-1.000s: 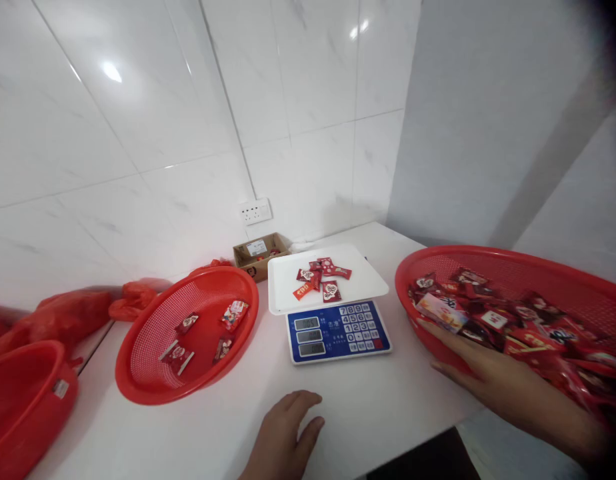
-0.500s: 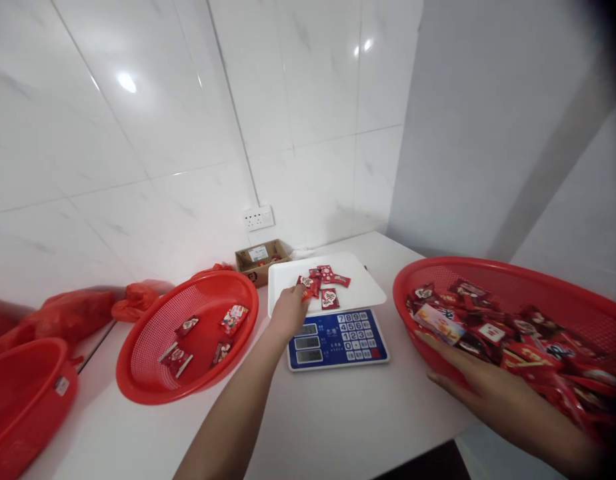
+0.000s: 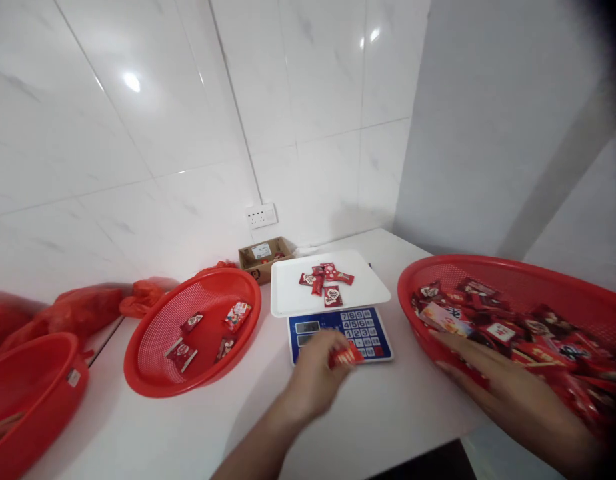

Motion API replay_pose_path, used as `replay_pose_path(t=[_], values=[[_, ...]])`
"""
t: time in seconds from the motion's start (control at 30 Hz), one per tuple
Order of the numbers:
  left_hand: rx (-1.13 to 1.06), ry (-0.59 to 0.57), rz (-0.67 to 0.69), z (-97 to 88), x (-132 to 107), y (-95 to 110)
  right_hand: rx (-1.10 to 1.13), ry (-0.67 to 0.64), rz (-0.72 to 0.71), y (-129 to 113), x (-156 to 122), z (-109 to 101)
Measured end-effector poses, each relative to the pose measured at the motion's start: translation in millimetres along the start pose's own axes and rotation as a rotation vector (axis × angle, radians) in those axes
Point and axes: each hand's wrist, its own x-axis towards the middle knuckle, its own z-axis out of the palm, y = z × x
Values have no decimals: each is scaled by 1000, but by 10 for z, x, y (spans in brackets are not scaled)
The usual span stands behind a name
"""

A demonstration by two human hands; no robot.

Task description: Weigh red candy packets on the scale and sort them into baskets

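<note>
Being pinched in the left hand (image 3: 313, 377), a red sweet packet (image 3: 345, 357) is held over the blue digital scale (image 3: 358, 323); the right hand (image 3: 493, 377) is laid on packets (image 3: 493, 327) heaped in a red basket (image 3: 488, 260); the hands are well apart; more packets (image 3: 325, 280) are spread on the white tray (image 3: 288, 293).

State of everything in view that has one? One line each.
left hand: closed on a red packet, at the scale's front edge
right hand: open, against the right basket
right basket: heaped with packets
scale: display partly hidden by left hand, reading illegible
tray: on the scale, several packets on it
middle basket: four packets inside
box: open, red items inside
bag: crumpled
</note>
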Motion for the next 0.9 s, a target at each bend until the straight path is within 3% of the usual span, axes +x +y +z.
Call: replay_pose_path(t=[0.1, 0.17, 0.27, 0.33, 0.43, 0.53, 0.77, 0.9], values=[[-138, -111, 67, 245, -387, 89, 186, -92, 20, -273, -85, -29], [-207, -124, 66, 328, -529, 118, 321, -265, -13, -535, -149, -4], [-258, -67, 109, 321, -603, 140, 422, -510, -87, -883, -216, 96], [-261, -26, 149, 270, -612, 145, 443, -542, -89, -1012, -237, 168], [-274, -15, 129, 199, -632, 138, 465, -509, -103, -1060, -256, 218], [-337, -79, 65, 175, -670, 115, 465, -500, -133, -1039, -274, 195], [-522, -81, -58, 157, -706, 109, 588, -617, -96, -1053, -300, 142], [-517, -194, -84, 147, -697, 146, 658, -634, -103, -1091, -317, 179]])
